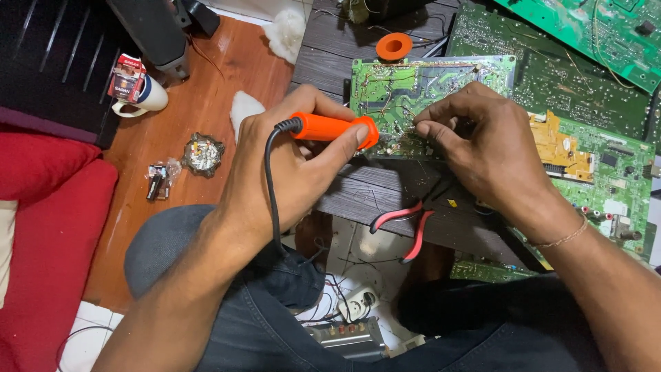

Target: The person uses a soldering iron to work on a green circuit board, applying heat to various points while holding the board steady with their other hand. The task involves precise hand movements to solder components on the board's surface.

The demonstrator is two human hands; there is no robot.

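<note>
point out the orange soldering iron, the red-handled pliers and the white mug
orange soldering iron (330, 127), head view, on its handle.
red-handled pliers (406, 220), head view, on the handles.
white mug (148, 96), head view, on its side wall.

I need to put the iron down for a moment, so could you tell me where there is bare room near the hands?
Freest is the orange floor between the white mug, the foil wad and the dark table. A smaller bare strip lies on that table left of the orange spool. Right of the green board boards overlap; below, red-handled pliers and wires crowd.
</note>
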